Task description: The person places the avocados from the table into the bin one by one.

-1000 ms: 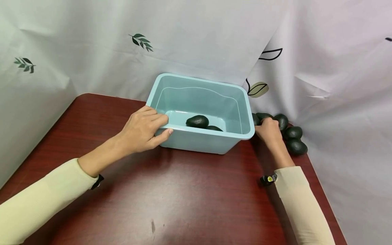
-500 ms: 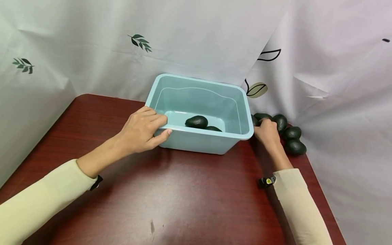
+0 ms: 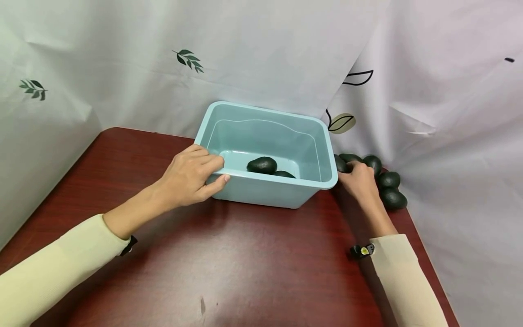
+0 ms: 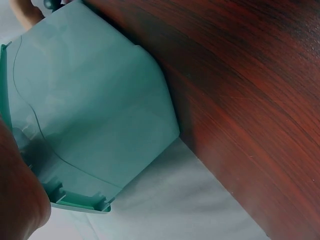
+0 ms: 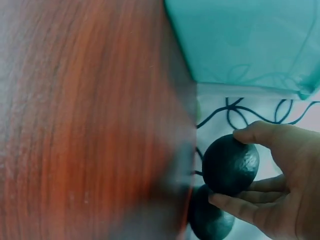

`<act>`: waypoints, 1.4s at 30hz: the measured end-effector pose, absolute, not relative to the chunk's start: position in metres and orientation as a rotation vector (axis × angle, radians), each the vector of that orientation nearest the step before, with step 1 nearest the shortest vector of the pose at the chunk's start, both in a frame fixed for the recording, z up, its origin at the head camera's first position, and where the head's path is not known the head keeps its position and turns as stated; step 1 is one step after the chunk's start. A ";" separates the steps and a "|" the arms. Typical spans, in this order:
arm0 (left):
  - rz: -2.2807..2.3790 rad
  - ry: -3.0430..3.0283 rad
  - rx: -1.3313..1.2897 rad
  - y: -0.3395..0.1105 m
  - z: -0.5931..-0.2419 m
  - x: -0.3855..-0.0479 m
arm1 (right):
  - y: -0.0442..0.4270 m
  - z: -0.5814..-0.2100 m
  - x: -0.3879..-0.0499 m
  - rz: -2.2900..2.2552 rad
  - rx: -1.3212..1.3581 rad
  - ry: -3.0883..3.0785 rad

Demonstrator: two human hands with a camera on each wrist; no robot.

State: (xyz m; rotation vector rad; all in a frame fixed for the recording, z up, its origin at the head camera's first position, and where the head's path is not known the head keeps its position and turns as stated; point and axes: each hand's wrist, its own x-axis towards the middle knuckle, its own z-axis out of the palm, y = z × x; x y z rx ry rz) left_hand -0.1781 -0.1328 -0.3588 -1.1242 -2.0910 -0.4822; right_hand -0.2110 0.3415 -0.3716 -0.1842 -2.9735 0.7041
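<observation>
A light blue plastic bin (image 3: 265, 193) stands on the table near the back wall. My left hand (image 3: 189, 177) grips its near left corner, with the fingers over the rim and the thumb outside. Inside the bin lie an avocado (image 3: 263, 165) and a second avocado (image 3: 283, 174), partly covered by the front rim. To the right of the bin, my right hand (image 3: 360, 181) holds a dark green avocado (image 5: 231, 165) between thumb and fingers. Another avocado (image 5: 212, 215) touches it in the right wrist view.
More avocados line the table's right edge, among them one at the back (image 3: 372, 164), one in the middle (image 3: 389, 180) and a nearer one (image 3: 393, 199). A white patterned cloth (image 3: 265, 54) hangs behind the reddish-brown table (image 3: 253, 254).
The right wrist has shifted slightly toward me, with the hand still at the avocado beside the bin. The left hand keeps its hold on the rim, and the head view has tilted a little.
</observation>
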 end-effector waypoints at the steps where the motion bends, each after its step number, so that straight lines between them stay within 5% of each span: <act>1: -0.476 -2.089 -1.124 -0.133 -0.359 -0.178 | 0.342 -0.369 -0.209 0.711 -0.187 -2.971; 42: -0.470 -2.120 -1.120 -0.133 -0.358 -0.178 | 0.300 -0.309 -0.165 1.048 -0.106 -2.326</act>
